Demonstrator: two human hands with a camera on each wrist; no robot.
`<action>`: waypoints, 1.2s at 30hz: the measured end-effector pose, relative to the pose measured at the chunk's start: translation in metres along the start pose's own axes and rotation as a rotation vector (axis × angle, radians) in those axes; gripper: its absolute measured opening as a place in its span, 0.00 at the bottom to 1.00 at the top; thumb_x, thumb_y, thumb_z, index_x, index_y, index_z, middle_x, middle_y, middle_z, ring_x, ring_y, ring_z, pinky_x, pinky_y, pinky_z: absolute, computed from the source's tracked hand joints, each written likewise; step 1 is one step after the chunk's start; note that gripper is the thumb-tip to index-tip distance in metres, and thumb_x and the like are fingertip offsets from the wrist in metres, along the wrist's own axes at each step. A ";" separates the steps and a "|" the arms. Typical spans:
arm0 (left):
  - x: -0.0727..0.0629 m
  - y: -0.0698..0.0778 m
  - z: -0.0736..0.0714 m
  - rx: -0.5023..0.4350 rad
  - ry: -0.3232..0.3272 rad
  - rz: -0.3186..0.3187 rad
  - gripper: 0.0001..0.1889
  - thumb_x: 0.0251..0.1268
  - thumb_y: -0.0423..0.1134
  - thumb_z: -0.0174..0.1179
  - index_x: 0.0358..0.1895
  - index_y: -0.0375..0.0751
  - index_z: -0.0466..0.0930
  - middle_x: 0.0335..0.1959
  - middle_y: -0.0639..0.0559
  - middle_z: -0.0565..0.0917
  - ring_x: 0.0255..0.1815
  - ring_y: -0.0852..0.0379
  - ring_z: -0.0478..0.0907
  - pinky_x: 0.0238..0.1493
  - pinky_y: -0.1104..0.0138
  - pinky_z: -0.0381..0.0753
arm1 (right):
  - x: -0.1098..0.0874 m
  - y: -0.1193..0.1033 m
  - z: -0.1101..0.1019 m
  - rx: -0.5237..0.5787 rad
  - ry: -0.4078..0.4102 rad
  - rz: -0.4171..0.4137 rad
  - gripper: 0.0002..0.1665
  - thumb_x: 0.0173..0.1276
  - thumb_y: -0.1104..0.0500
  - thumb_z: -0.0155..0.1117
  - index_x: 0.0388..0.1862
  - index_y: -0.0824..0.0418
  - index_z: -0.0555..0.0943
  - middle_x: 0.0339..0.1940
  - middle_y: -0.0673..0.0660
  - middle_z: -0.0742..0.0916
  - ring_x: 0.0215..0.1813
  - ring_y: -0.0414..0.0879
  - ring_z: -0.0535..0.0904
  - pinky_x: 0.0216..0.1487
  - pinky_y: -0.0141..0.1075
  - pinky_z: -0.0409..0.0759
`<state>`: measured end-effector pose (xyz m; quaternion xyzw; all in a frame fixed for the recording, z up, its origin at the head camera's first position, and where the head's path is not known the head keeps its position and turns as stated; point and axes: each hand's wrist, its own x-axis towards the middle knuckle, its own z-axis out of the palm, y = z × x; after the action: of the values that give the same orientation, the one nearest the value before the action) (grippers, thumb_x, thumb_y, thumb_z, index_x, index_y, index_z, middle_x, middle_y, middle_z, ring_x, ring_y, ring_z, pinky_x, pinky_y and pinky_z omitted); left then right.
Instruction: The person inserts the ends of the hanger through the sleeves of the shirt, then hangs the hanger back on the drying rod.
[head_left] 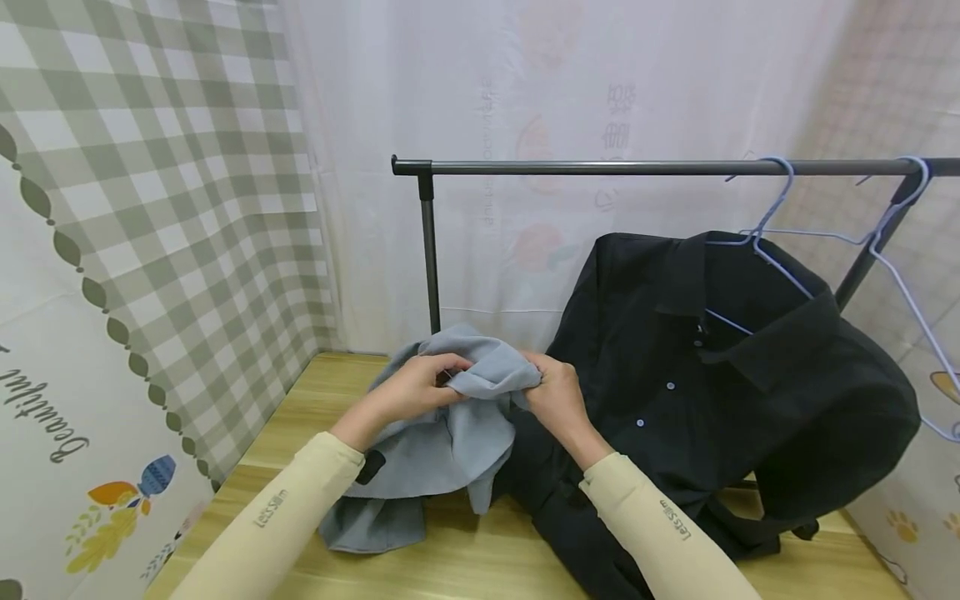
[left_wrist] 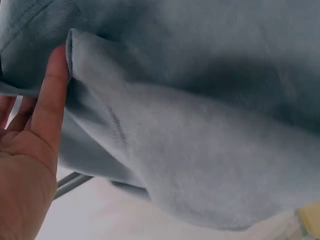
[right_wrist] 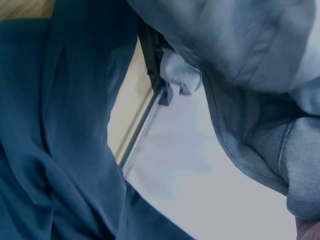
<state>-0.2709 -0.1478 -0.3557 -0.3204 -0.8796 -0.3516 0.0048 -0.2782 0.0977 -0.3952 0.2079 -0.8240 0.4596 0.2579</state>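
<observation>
Bunched up between both hands is a grey-blue shirt (head_left: 450,450), its lower folds draping onto the wooden table. The left hand (head_left: 416,387) pinches a fold, thumb and fingers apart around an opening in the cloth; in the left wrist view one finger of the left hand (left_wrist: 37,135) lies along the fabric edge. On the other side, the right hand (head_left: 557,398) grips the bunched cloth with curled fingers. Stitched edges of the shirt (right_wrist: 250,155) show in the right wrist view, where only a sliver of the hand appears.
Right of the hands a black button-up shirt (head_left: 675,367) hangs on a lilac hanger (head_left: 783,187) from a dark metal rail (head_left: 570,167). Another lilac hanger (head_left: 903,275) hangs at far right. A checked curtain (head_left: 195,167) borders the wooden table (head_left: 480,567) on the left.
</observation>
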 end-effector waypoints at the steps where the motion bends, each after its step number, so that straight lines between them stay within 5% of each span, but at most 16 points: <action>1: 0.001 0.000 0.002 -0.023 -0.004 -0.007 0.18 0.67 0.36 0.64 0.59 0.43 0.79 0.46 0.53 0.83 0.39 0.60 0.78 0.40 0.65 0.79 | 0.001 0.001 -0.003 -0.003 0.007 0.003 0.21 0.57 0.74 0.68 0.46 0.55 0.90 0.43 0.54 0.90 0.42 0.49 0.87 0.43 0.44 0.83; 7: 0.000 -0.005 0.008 -0.098 0.014 -0.039 0.23 0.65 0.46 0.68 0.61 0.46 0.78 0.45 0.56 0.82 0.44 0.60 0.79 0.42 0.64 0.79 | 0.006 0.010 -0.022 -0.009 0.078 0.003 0.20 0.58 0.73 0.68 0.47 0.59 0.89 0.45 0.56 0.89 0.46 0.51 0.86 0.48 0.47 0.82; 12: -0.002 -0.017 0.007 -0.104 0.181 -0.068 0.21 0.66 0.45 0.67 0.59 0.41 0.79 0.46 0.51 0.82 0.47 0.54 0.78 0.45 0.59 0.78 | 0.010 0.016 -0.037 0.004 0.141 0.035 0.19 0.59 0.74 0.66 0.48 0.61 0.88 0.46 0.58 0.89 0.49 0.53 0.85 0.50 0.46 0.81; 16: -0.003 -0.030 0.007 -0.070 0.277 -0.123 0.26 0.65 0.43 0.68 0.62 0.34 0.75 0.55 0.41 0.78 0.55 0.45 0.75 0.55 0.52 0.76 | 0.011 0.019 -0.048 0.035 0.145 0.049 0.18 0.60 0.74 0.66 0.49 0.64 0.88 0.47 0.59 0.89 0.49 0.50 0.85 0.51 0.33 0.79; 22: -0.009 -0.048 0.016 -0.002 0.136 -0.287 0.51 0.57 0.58 0.70 0.76 0.35 0.55 0.73 0.35 0.62 0.72 0.38 0.61 0.69 0.46 0.62 | 0.006 0.025 -0.060 0.120 0.094 0.041 0.19 0.61 0.76 0.64 0.49 0.66 0.87 0.47 0.61 0.88 0.46 0.32 0.81 0.50 0.22 0.75; 28: -0.009 -0.034 0.040 -0.248 -0.061 -0.336 0.57 0.61 0.60 0.66 0.81 0.43 0.36 0.76 0.35 0.55 0.74 0.40 0.57 0.69 0.46 0.62 | -0.001 0.024 -0.061 0.066 0.110 0.069 0.17 0.62 0.75 0.64 0.49 0.65 0.87 0.48 0.61 0.88 0.49 0.41 0.83 0.51 0.25 0.76; 32: 0.004 -0.007 0.058 -0.228 -0.041 -0.293 0.63 0.55 0.64 0.68 0.81 0.49 0.28 0.78 0.35 0.52 0.74 0.41 0.58 0.68 0.47 0.63 | -0.004 0.016 -0.054 -0.047 0.166 0.057 0.17 0.60 0.73 0.67 0.47 0.62 0.88 0.46 0.58 0.89 0.48 0.51 0.85 0.50 0.39 0.81; 36: 0.020 0.013 0.072 -0.225 0.044 -0.180 0.67 0.51 0.56 0.74 0.80 0.51 0.26 0.77 0.40 0.56 0.72 0.46 0.63 0.66 0.52 0.67 | -0.006 0.002 -0.044 -0.173 0.150 -0.024 0.16 0.57 0.71 0.72 0.44 0.59 0.89 0.41 0.57 0.90 0.42 0.53 0.86 0.43 0.48 0.83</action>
<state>-0.2639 -0.0847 -0.3972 -0.2310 -0.8594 -0.4540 -0.0433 -0.2647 0.1373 -0.3803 0.1596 -0.8367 0.3977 0.3411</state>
